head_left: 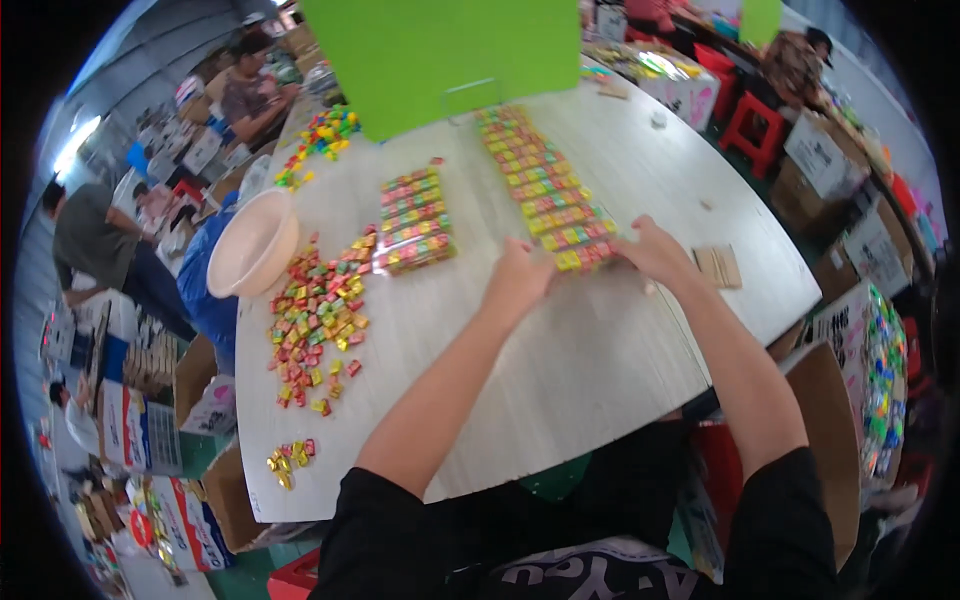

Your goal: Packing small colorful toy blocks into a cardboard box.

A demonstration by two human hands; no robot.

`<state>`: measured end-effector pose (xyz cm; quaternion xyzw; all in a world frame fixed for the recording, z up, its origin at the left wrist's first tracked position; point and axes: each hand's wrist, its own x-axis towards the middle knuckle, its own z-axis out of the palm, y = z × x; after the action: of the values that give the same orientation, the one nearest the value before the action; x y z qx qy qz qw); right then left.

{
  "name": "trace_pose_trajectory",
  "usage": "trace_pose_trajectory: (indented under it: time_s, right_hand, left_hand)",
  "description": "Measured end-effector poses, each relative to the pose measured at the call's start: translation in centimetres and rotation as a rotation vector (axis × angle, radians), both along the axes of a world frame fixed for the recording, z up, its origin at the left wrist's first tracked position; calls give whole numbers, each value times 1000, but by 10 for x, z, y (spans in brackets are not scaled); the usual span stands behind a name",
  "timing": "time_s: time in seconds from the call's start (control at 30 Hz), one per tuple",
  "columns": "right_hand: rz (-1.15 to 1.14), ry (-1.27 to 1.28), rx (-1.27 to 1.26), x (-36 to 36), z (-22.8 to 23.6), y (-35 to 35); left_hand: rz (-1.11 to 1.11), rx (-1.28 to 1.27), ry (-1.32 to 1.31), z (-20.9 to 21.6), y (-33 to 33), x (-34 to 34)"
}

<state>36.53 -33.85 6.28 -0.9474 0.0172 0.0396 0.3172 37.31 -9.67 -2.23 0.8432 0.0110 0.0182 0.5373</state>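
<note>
A long column of candy strips point(550, 190), small wrapped sweets in yellow, red and green, runs from the green board toward me. At its near end lies one strip point(582, 258) between my hands. My left hand point(520, 272) is closed at the strip's left end, and my right hand point(655, 252) pinches its right end. Fingertips are partly hidden and slightly blurred. To the left sits a shorter stack of similar strips point(415, 215), with a shiny clear edge at its near side. Beside it spreads a heap of loose wrapped candies point(318, 315).
A pale pink basin point(255, 245) stands tilted at the table's left edge. Bright plastic pieces point(325, 135) lie near the green board point(450, 60). Brown cardboard pieces point(717, 267) rest right of my right hand. Cartons and several other people surround the table.
</note>
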Motion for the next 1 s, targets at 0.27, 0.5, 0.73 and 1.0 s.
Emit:
trace_pose_trajectory:
  time_s: [0.27, 0.5, 0.73, 1.0]
  right_hand:
    - [-50, 188, 287, -30, -3, -1]
    - [-13, 132, 766, -74, 22, -54]
    - [-112, -51, 792, -193, 51, -194]
    - [-571, -289, 973, -388, 14, -330]
  left_hand:
    - [-53, -66, 7, 14, -13, -41]
    - [-301, -292, 117, 58, -47, -95]
    - [-622, -423, 194, 118, -173, -162]
    - [-985, -140, -106, 123, -313, -223]
